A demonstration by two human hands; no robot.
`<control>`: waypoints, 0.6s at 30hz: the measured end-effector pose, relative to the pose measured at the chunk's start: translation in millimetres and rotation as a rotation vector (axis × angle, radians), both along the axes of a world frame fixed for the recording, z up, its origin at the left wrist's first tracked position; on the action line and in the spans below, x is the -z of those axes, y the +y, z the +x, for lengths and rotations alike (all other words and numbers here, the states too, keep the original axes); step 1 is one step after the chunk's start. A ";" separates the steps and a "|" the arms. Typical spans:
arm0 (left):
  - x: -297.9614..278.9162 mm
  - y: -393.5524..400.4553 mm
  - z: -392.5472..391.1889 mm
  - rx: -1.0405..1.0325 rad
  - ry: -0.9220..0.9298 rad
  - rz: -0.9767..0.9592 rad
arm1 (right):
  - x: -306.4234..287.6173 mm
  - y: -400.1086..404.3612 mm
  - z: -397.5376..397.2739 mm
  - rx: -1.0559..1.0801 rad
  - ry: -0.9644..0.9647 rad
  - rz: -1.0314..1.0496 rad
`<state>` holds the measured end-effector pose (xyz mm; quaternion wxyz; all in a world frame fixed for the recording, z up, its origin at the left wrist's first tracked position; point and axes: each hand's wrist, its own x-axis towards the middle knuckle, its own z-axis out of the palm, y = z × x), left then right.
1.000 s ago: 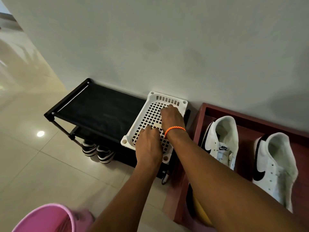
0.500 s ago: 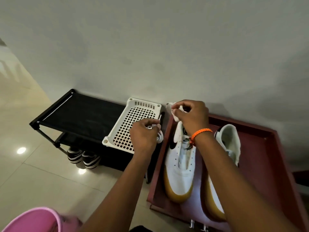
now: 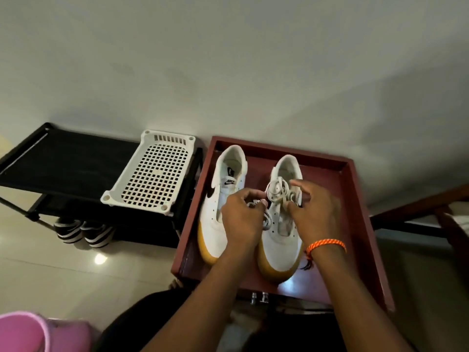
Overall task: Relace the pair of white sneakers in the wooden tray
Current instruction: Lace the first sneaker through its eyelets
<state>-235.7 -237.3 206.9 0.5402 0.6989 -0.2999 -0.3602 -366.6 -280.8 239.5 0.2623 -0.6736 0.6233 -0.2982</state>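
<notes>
Head view: both hands (image 3: 242, 219) (image 3: 314, 212) pinch laces (image 3: 278, 193) above right sneaker (image 3: 279, 245).

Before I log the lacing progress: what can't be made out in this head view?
- Eyelets of the right sneaker: largely covered by the left hand and right hand, so threading can't be judged.
- Lace bundle: tangled loops, ends not traceable.
- Left hand's lace: mostly hidden in the fingers.
- Left sneaker: inner side behind the left hand.
- Pink tub: blurred, cut off by the bottom edge.
</notes>
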 end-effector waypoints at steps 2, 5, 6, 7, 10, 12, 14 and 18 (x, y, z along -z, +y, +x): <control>4.4 -2.4 -5.3 0.055 0.067 0.032 | 6.3 13.9 -12.1 0.048 0.001 0.028; 7.8 -5.1 -10.4 0.138 0.126 0.072 | 14.4 32.7 -18.6 0.033 0.033 0.202; 10.0 -8.4 -11.1 0.157 0.132 0.072 | 17.8 33.7 -17.9 0.017 0.031 0.263; 14.4 -12.6 -11.3 0.174 0.143 0.070 | 19.7 32.6 -14.9 0.008 0.024 0.320; 35.4 -26.7 -12.8 0.204 0.148 0.073 | 32.4 18.6 -7.1 0.001 0.020 0.372; 24.3 -25.5 -17.3 0.220 0.085 0.094 | 42.2 8.8 -6.2 -0.016 0.037 0.349; 8.9 -22.5 -22.8 0.230 -0.011 0.116 | 43.8 5.3 -9.7 -0.037 0.072 0.324; 8.1 -32.2 -32.3 0.226 0.056 0.098 | 37.8 -0.5 -29.1 -0.057 0.154 0.331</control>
